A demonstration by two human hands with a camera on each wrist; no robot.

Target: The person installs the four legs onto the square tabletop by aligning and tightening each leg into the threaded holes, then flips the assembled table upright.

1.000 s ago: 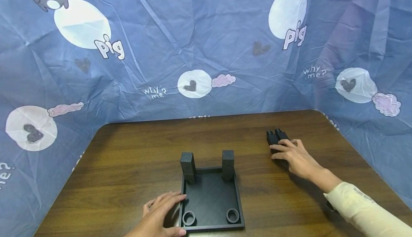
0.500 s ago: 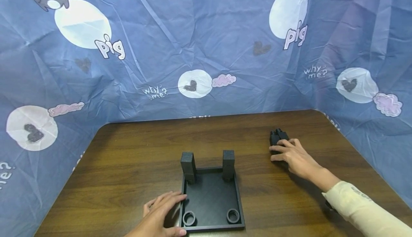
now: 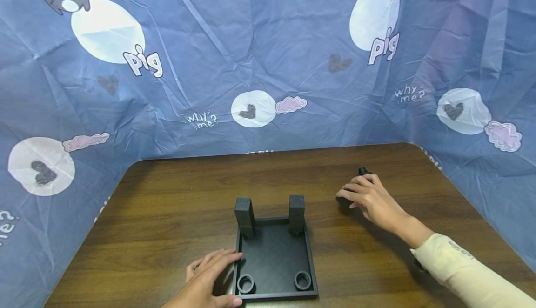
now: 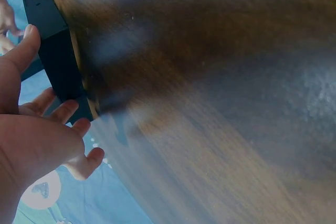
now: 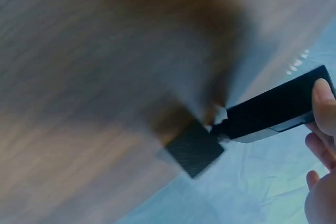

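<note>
A black square tray (image 3: 276, 259) lies near the front of the table, with two square legs (image 3: 244, 217) upright at its far corners and two threaded round sockets (image 3: 303, 280) at its near corners. My left hand (image 3: 209, 275) rests along the tray's left side, fingertips at the rim and thumb at the near corner. To the right of the tray, my right hand (image 3: 370, 201) pinches a black square leg (image 5: 278, 103) between thumb and fingers. A second loose leg (image 5: 194, 148) lies on the table behind that hand, its round peg end showing in the head view.
The brown wooden table (image 3: 188, 191) has a blue printed cloth (image 3: 251, 66) hanging behind it and along both sides. The table's far edge runs just beyond the loose leg.
The right hand was over two legs lying side by side, and they drew closer together. It now has one leg and has shifted slightly left. The left hand and tray have stayed put.
</note>
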